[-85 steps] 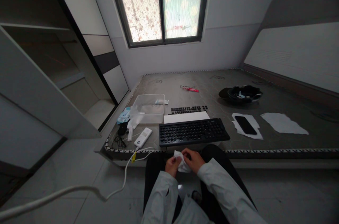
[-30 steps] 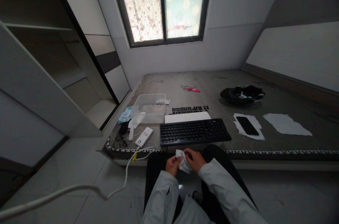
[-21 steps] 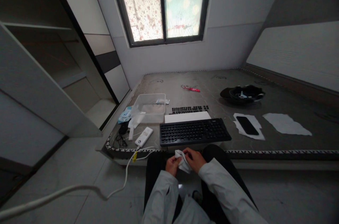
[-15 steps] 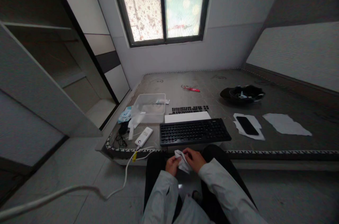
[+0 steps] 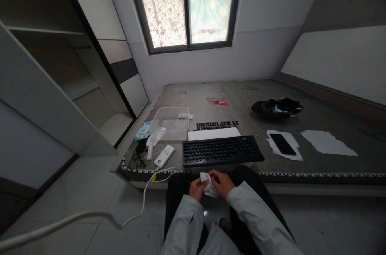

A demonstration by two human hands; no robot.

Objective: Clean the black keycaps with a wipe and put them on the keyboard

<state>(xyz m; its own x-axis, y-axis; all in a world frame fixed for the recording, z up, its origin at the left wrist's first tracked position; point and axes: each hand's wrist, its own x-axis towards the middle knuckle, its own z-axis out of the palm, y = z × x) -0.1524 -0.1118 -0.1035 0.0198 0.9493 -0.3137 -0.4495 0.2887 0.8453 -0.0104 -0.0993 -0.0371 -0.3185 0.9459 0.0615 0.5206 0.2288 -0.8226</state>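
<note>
Between my two hands, over my lap, is a crumpled white tissue. My left hand pinches its left side, fingers closed. On the other side my right hand is curled closed on the tissue too; whether a small piece lies inside it is hidden. Just beyond my hands a black keyboard lies near the front edge of the mattress. Behind it are a white strip-shaped panel and rows of loose black keycaps.
On the left are a clear plastic box, a white power bank with a cable, and a blue packet. To the right lie a phone on paper, a paper sheet and a black cap. A red item lies farther back.
The tissue has shifted slightly in my fingers and its folds look different. Both hands stay in nearly the same place, still holding it.
</note>
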